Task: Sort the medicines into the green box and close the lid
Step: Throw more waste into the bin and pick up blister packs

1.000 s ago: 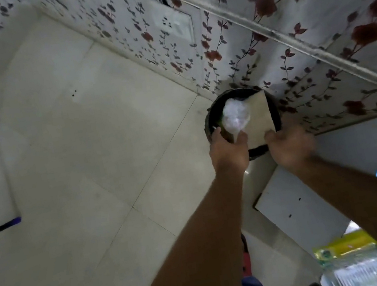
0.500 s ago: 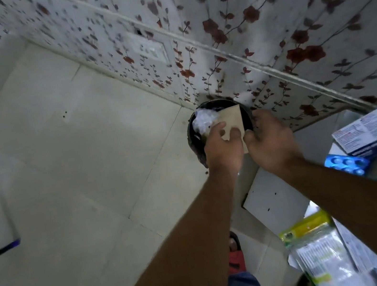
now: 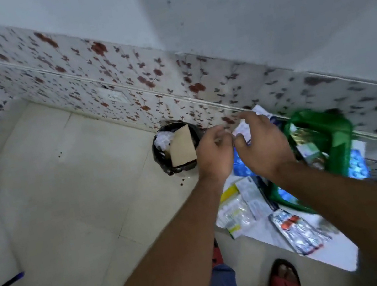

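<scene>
Hands: left hand (image 3: 213, 152) and right hand (image 3: 262, 145) side by side, fingers loosely curled, holding nothing
Green box (image 3: 333, 140): lid off, on counter (image 3: 326, 244) by wall; medicines (image 3: 296, 232) scattered beside it
Writing: blurred; illegible

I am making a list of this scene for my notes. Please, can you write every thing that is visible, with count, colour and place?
bin: one, black, on the floor against the wall
cardboard piece: one, tan, standing in the bin
crumpled plastic: one, white, in the bin beside the cardboard
green box: one, green, open, on the white table, packs inside
blister packs: several, blue, beside and under the box
foil strip: one, silver with red, near table edge
sachets: a few, white and yellow, on the table
sandal: one, red, on the floor
left hand: one, empty, over the table edge
right hand: one, empty, beside the left
</scene>
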